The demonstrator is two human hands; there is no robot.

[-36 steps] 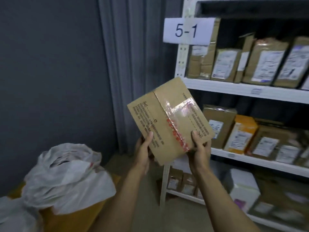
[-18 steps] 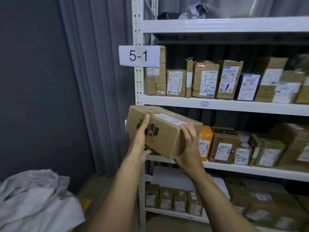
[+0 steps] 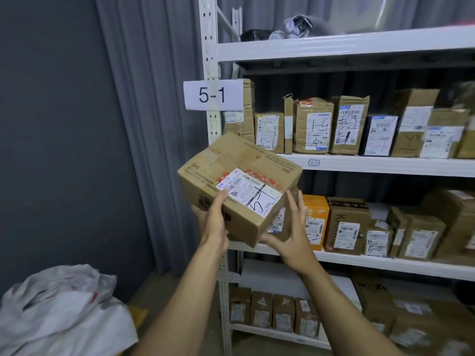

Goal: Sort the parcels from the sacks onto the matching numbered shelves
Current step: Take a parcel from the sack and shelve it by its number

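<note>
**Brown cardboard parcel (image 3: pixel 244 160) held up in front of a numbered rack**

A person holds a box-shaped parcel in the air with both bare hands, tilted so that one top corner points towards the camera. It is plain brown cardboard with small printed text and scissor symbols along its seams, and a strip of red-patterned tape runs across the top. A white shipping label (image 3: pixel 252 192) with barcodes sits over that tape, and "5-1" is handwritten on it in thick black marker.

The left hand (image 3: pixel 213 222) grips the near side of the parcel, with its thumb reaching up to the edge of the label. The right hand (image 3: pixel 290 237) supports the lower right corner, its fingers straight and spread against the end face.

The parcel hangs just in front of a white metal rack, close to its left post (image 3: pixel 209 34). A paper sign (image 3: pixel 212 95) reading "5-1" is fixed to that post. Level with the sign, the shelf board (image 3: pixel 385 165) carries a row of upright labelled parcels and a small "5-1" tag. The shelves below hold more boxes, one of them orange (image 3: pixel 314 209).

At the lower left lies a crumpled white sack (image 3: pixel 59 307).
</note>
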